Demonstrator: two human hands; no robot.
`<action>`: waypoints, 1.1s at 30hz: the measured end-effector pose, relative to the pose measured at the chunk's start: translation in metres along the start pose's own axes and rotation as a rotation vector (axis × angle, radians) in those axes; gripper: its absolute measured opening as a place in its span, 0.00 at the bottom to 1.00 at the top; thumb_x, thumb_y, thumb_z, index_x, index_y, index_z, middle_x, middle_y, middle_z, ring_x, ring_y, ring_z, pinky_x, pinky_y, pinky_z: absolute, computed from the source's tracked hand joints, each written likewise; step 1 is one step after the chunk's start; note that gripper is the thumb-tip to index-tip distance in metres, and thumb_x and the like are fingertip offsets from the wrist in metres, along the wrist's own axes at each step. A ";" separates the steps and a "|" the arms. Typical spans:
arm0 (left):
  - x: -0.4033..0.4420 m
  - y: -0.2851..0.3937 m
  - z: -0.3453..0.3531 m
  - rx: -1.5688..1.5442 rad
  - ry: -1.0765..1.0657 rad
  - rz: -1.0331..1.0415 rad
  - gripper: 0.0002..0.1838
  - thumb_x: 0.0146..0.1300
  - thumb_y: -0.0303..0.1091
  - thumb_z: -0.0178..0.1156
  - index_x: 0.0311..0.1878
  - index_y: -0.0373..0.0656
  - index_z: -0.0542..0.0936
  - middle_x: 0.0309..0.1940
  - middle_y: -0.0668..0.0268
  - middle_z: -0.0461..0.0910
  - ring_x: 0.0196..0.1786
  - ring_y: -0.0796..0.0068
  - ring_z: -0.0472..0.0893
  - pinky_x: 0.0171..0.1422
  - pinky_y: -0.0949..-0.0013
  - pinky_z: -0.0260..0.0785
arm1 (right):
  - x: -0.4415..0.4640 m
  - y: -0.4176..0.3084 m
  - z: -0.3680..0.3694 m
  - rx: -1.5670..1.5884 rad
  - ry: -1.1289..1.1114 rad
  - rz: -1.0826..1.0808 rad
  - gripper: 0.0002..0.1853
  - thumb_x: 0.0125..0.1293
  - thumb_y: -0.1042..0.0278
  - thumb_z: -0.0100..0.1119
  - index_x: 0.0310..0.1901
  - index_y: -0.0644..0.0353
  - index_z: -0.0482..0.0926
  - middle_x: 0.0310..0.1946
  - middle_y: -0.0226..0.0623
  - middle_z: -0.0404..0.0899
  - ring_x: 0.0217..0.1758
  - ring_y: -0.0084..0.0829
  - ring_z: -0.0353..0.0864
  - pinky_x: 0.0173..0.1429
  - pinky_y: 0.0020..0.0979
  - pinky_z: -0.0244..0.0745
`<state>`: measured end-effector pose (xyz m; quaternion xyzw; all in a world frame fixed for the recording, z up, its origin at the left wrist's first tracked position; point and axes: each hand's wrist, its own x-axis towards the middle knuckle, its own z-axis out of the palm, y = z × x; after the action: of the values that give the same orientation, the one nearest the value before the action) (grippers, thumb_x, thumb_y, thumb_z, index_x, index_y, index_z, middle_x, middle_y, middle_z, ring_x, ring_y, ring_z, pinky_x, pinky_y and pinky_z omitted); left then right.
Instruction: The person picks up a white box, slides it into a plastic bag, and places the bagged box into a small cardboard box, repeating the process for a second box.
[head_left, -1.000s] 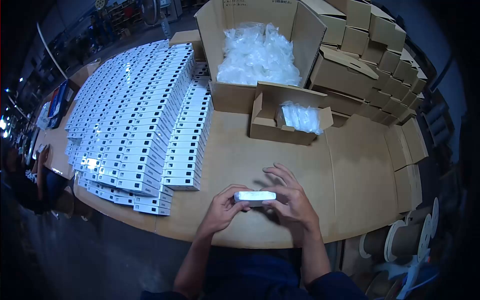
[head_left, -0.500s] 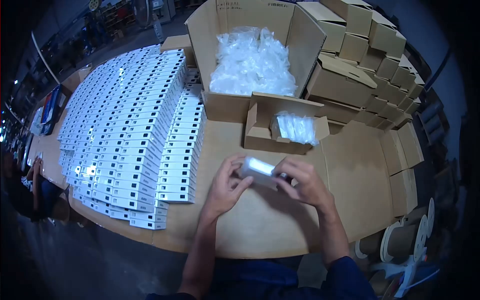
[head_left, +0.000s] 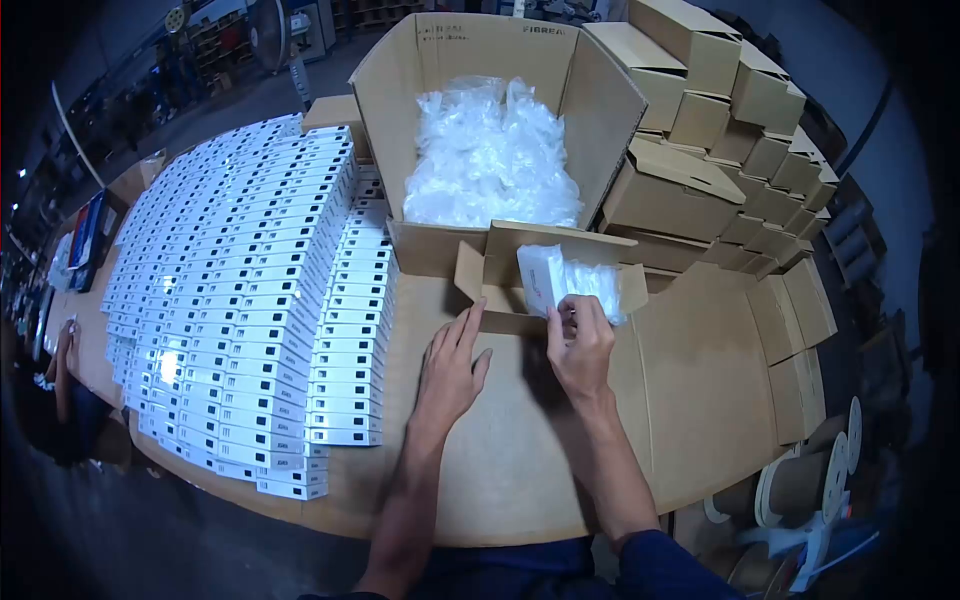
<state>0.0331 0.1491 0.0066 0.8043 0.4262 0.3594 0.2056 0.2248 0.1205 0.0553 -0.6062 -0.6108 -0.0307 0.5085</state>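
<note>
My right hand [head_left: 582, 345] pinches the lower edge of a small white box [head_left: 542, 277] in clear plastic, tilted upright at the mouth of an open cardboard carton [head_left: 510, 322]. Beside it, several plastic-wrapped packs [head_left: 597, 290] stand in the carton's right part. My left hand [head_left: 452, 368] holds nothing; its fingers stretch forward, the tips at the carton's near left corner. Behind the carton, a large cardboard box [head_left: 612, 115] is heaped with clear plastic bags [head_left: 490, 160].
Long stacks of white boxes with black squares [head_left: 240, 300] fill the table's left side. Brown cartons [head_left: 690, 190] are piled at the back right. Cable spools [head_left: 800, 480] stand below the right table edge. Another person's hand [head_left: 68, 335] shows at the far left.
The wrapped white box, earlier between both hands over the table, is now at the carton in my right hand. My left hand has let go of it, its fingers straightened. The view has shifted slightly.
</note>
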 end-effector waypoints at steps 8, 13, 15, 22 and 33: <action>0.000 0.003 0.000 0.029 0.029 -0.031 0.40 0.64 0.27 0.64 0.79 0.45 0.62 0.67 0.56 0.76 0.66 0.53 0.76 0.69 0.51 0.68 | 0.007 0.004 0.003 -0.126 -0.094 0.035 0.10 0.62 0.78 0.69 0.42 0.67 0.79 0.35 0.50 0.81 0.33 0.51 0.84 0.36 0.47 0.80; -0.004 0.006 0.002 0.055 0.021 -0.063 0.39 0.64 0.28 0.64 0.79 0.46 0.64 0.63 0.56 0.79 0.62 0.55 0.78 0.67 0.52 0.69 | 0.008 0.011 0.009 -0.248 -0.095 0.066 0.10 0.60 0.74 0.73 0.41 0.65 0.82 0.33 0.50 0.82 0.32 0.51 0.84 0.37 0.46 0.79; -0.004 0.007 0.003 0.066 0.033 -0.055 0.40 0.63 0.28 0.64 0.79 0.46 0.63 0.61 0.56 0.80 0.61 0.54 0.78 0.66 0.51 0.69 | 0.010 0.007 0.013 -0.323 -0.123 0.104 0.09 0.59 0.74 0.73 0.40 0.65 0.84 0.34 0.51 0.82 0.34 0.53 0.85 0.39 0.47 0.80; -0.011 0.020 -0.001 0.090 0.025 -0.058 0.43 0.63 0.28 0.66 0.80 0.43 0.60 0.62 0.48 0.76 0.60 0.46 0.78 0.64 0.49 0.70 | 0.021 0.010 0.027 -0.588 -0.351 0.222 0.07 0.64 0.68 0.67 0.40 0.59 0.90 0.40 0.49 0.83 0.38 0.56 0.86 0.45 0.52 0.82; -0.144 0.068 -0.105 0.175 0.227 -0.054 0.28 0.56 0.23 0.68 0.63 0.37 0.78 0.59 0.55 0.77 0.62 0.52 0.78 0.68 0.53 0.71 | -0.043 -0.058 0.028 0.052 -0.437 -0.250 0.26 0.61 0.78 0.63 0.63 0.59 0.77 0.62 0.52 0.74 0.61 0.55 0.75 0.66 0.49 0.73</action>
<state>-0.0638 -0.0060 0.0612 0.7615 0.4978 0.4040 0.0949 0.1529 0.0928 0.0468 -0.5050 -0.7769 0.0544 0.3720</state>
